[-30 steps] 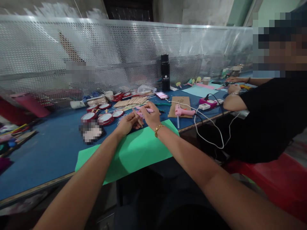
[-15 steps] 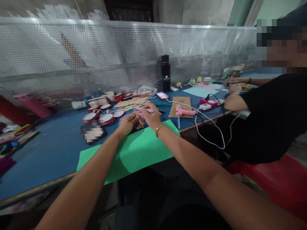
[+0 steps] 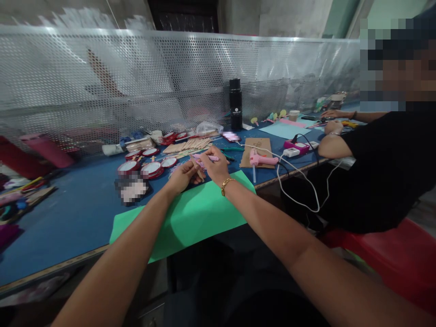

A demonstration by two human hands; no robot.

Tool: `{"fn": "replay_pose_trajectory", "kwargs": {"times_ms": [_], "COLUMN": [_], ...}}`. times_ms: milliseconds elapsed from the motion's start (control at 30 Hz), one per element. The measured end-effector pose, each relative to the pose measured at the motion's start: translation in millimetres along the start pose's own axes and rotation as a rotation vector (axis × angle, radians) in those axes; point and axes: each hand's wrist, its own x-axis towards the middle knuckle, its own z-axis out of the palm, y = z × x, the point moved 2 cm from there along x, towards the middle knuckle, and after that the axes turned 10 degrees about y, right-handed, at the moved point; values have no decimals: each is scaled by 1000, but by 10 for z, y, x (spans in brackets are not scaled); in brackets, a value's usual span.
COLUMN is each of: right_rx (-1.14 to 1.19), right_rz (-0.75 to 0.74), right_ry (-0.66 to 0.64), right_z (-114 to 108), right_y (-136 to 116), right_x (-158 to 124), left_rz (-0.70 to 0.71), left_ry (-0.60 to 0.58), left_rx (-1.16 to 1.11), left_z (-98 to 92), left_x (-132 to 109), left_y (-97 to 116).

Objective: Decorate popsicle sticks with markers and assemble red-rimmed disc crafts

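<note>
My left hand (image 3: 184,176) is closed around a thin wooden craft stick (image 3: 200,174), which slants up between the fingers. In my right hand (image 3: 217,168), with a gold bracelet at the wrist, is a lilac pen (image 3: 211,157), its tip close to the stick's upper end; whether they touch I cannot tell. Both hands meet above the far edge of a green sheet (image 3: 204,211) that hangs over the table's front edge. Just beyond them lies a pile of craft sticks (image 3: 187,146). Pale shreds (image 3: 175,170), partly hidden, are beside my left hand.
Round red-rimmed pieces (image 3: 151,169) lie to the left. A pink glue gun (image 3: 263,159) rests on cardboard (image 3: 250,144) at right, near a white cable (image 3: 306,180). A black bottle (image 3: 235,106) stands by the perforated metal screen (image 3: 190,68). A person in black (image 3: 391,168) sits at right.
The craft stick's upper end and the pen tip have shifted very slightly against each other. Both hands stay in nearly the same place.
</note>
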Motion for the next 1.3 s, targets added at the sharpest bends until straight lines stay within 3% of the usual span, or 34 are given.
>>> {"fn": "replay_pose_trajectory", "kwargs": {"times_ms": [1300], "right_rx": [7], "right_rz": [-24], "right_ry": [23], "right_z": [4], "right_y": [68], "right_x": [-20], "left_rz": [6], "left_ry": [-7], "left_rx": [13], "left_z": [3], "left_x": [2], "left_y": [-38]}}
